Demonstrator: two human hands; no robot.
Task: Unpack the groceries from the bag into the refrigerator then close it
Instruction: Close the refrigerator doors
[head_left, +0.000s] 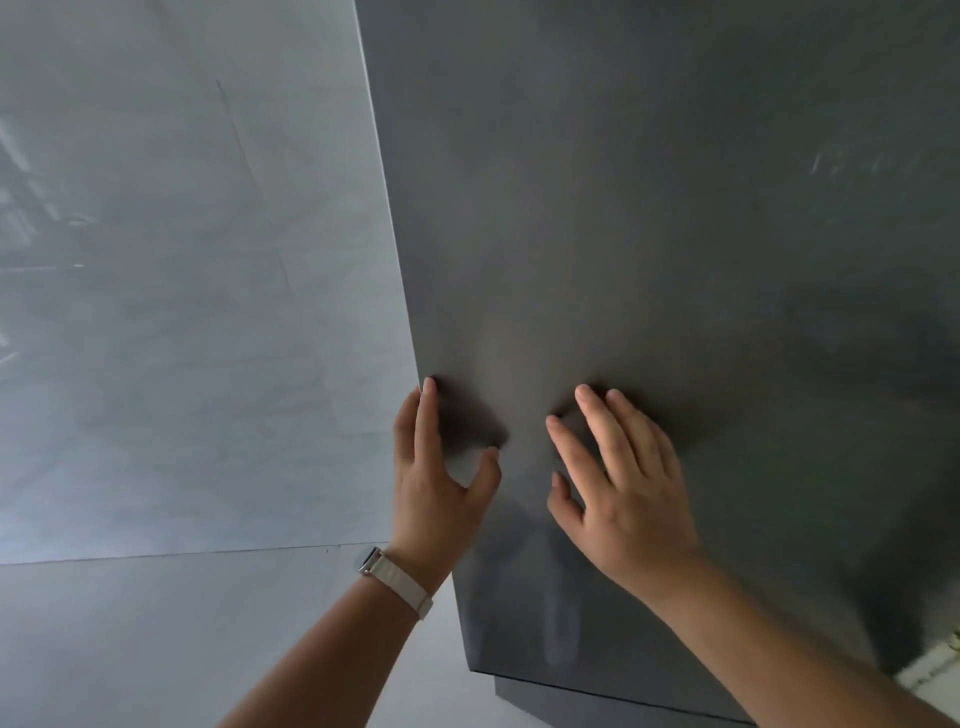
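Pressing on the dark refrigerator door (675, 208), straight fingers (605, 426) of the right hand (628, 493) are spread apart, palm flat. At the door's left edge the left hand (436, 493) is laid, fingers together, thumb out (pale-strapped watch (402, 584) on that wrist). A lighter grey surface (182, 312) is noted left of the door.

Grey tiled floor (182, 364), glossy, seams visible. Dark refrigerator (675, 208) stands directly on it, right side.
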